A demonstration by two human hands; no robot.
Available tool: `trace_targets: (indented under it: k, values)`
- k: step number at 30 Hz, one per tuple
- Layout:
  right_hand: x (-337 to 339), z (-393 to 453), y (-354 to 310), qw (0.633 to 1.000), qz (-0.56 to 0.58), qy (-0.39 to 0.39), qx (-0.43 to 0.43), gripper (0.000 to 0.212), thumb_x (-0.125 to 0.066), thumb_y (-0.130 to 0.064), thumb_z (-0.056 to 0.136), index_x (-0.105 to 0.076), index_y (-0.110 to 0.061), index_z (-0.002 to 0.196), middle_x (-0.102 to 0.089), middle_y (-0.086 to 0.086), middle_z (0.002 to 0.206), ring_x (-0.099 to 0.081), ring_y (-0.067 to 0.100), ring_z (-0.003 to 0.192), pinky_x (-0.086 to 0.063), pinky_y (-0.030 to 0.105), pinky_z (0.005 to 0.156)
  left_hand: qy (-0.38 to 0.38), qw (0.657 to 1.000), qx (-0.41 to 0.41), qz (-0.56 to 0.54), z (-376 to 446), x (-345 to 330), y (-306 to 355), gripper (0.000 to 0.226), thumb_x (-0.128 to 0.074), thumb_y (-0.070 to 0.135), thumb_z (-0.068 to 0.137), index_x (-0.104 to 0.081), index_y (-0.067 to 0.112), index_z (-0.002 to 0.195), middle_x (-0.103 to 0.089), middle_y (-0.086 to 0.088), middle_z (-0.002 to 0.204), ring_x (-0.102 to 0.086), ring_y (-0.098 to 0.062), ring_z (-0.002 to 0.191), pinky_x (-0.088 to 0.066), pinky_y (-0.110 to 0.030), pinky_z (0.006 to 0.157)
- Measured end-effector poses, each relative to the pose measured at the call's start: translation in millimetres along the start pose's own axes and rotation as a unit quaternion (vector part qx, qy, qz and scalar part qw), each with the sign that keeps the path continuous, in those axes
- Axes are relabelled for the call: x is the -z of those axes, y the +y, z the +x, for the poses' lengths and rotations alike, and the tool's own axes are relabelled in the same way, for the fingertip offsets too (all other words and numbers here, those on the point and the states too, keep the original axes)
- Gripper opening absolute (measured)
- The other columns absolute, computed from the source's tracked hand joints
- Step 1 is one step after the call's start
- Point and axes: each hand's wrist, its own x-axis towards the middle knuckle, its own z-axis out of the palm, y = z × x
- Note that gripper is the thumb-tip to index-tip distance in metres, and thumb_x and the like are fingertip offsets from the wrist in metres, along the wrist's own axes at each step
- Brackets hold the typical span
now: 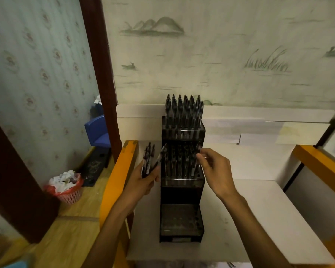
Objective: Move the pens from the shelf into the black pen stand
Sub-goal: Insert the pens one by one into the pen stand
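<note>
A black pen stand (182,190) with three stepped tiers sits on a white shelf (259,200) against a papered wall. The top tier (183,130) is packed with dark pens (184,111) standing upright; roughly six show across the back row, but the blur and overlap make a full count impossible. The middle tier (182,176) is also nearly filled with upright pens (179,163), too crowded and dim to count. The lowest tier (181,219) shows only its holed top plate. The left hand (143,182) hangs just left of the stand, its fingers curled around a small bundle of pens (148,161); about four or five barrels fan upward from the fist, one leaning toward the stand's left edge. The right hand (215,167) reaches in at the right side of the middle tier, thumb and forefinger closed narrowly on the upper end of a single pen (198,149) that stands at the tier's right edge, with the other fingers loosely bent behind. Two orange frame rails (120,171) flank the shelf, one on each side. On the wooden floor to the left stand one red waste basket (68,190) heaped with crumpled paper and one blue chair (99,132).
</note>
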Motion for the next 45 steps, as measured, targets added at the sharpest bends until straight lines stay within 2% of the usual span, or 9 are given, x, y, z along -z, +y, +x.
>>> trace_targets:
  k: [3,8,14,17,22,33,38,42,45]
  values:
    - [0,-1,0,1.0,-0.017,0.005,0.006,0.029,-0.057,-0.034,0.097,-0.068,-0.018,0.119,-0.072,-0.005,0.104,-0.066,0.007,0.092,-0.054,0.025,0.085,-0.001,1.0,0.001,-0.006,0,2,0,0.019,-0.054,0.021,0.1,-0.056,0.009,0.085,-0.055,0.004,0.061,-0.04,-0.009,0.047,-0.032,-0.021,0.043]
    - [-1,0,-4,0.999,-0.04,0.0,0.018,0.029,-0.056,-0.032,0.098,-0.068,-0.016,0.119,-0.072,-0.004,0.104,-0.067,0.008,0.09,-0.056,0.027,0.084,-0.015,0.999,0.039,0.001,3,-1,-3,0.014,-0.054,0.02,0.1,-0.055,0.012,0.088,-0.052,0.005,0.051,-0.039,-0.005,0.042,-0.031,-0.02,0.041]
    - [-2,-1,-7,0.999,-0.043,0.003,0.013,0.024,-0.055,-0.03,0.099,-0.068,-0.018,0.116,-0.072,-0.003,0.101,-0.066,0.01,0.085,-0.058,0.031,0.079,-0.015,0.998,0.047,-0.026,5,3,-5,0.023,-0.056,0.026,0.099,-0.057,0.011,0.081,-0.049,0.001,0.058,-0.038,-0.009,0.045,-0.03,-0.021,0.042]
    - [-3,-3,-7,0.999,-0.049,0.013,0.01,0.025,-0.055,-0.03,0.099,-0.067,-0.018,0.117,-0.071,-0.002,0.105,-0.066,0.01,0.088,-0.056,0.027,0.081,-0.014,0.998,0.04,-0.037,4,4,-7,0.021,-0.056,0.024,0.099,-0.058,0.012,0.083,-0.05,-0.007,0.069,-0.04,-0.011,0.048,-0.03,-0.023,0.043]
    - [-5,-5,-6,0.998,-0.053,0.013,0.014,0.028,-0.055,-0.032,0.099,-0.066,-0.018,0.12,-0.07,-0.003,0.11,-0.066,0.011,0.092,-0.054,0.024,0.083,-0.011,0.998,0.042,-0.049,3,3,-9,0.014,-0.057,0.023,0.099,-0.059,0.011,0.091,-0.056,-0.002,0.07,-0.042,-0.009,0.049,-0.032,-0.022,0.044]
    - [-11,-20,7,0.995,-0.088,-0.034,0.031,0.016,-0.057,-0.03,0.098,-0.068,-0.019,0.1,-0.07,-0.004,0.089,-0.066,0.007,0.077,-0.058,0.028,0.073,-0.015,0.997,0.046,-0.058,1,4,-9,0.015,-0.057,0.023,0.099,-0.059,0.01,0.092,-0.057,-0.003,0.072,-0.042,-0.01,0.051,-0.032,-0.023,0.046]
    - [-10,-19,6,0.994,-0.1,-0.041,0.027,0.019,-0.057,-0.026,0.098,-0.071,-0.015,0.103,-0.071,-0.001,0.09,-0.064,0.008,0.078,-0.053,0.021,0.074,-0.019,0.996,0.058,-0.058,3,3,-9,0.014,-0.056,0.021,0.099,-0.058,0.009,0.092,-0.057,0.0,0.067,-0.042,-0.009,0.048,-0.032,-0.022,0.044]
    - [-9,-19,6,0.993,-0.099,-0.061,0.017,0.02,-0.057,-0.027,0.098,-0.072,-0.015,0.103,-0.072,-0.001,0.09,-0.065,0.009,0.08,-0.056,0.026,0.078,-0.024,0.996,0.063,-0.058,1,3,-7,0.023,-0.056,0.025,0.099,-0.057,0.004,0.089,-0.045,0.0,0.056,-0.037,-0.01,0.046,-0.029,-0.022,0.043]
    - [-6,-22,6,0.994,-0.09,-0.067,0.013,0.021,-0.058,-0.027,0.097,-0.073,-0.016,0.107,-0.073,-0.003,0.094,-0.066,0.008,0.084,-0.054,0.02,0.08,-0.023,0.996,0.066,-0.059,2,3,-6,0.026,-0.055,0.026,0.1,-0.057,0.002,0.09,-0.042,-0.001,0.053,-0.036,-0.011,0.045,-0.029,-0.022,0.042]
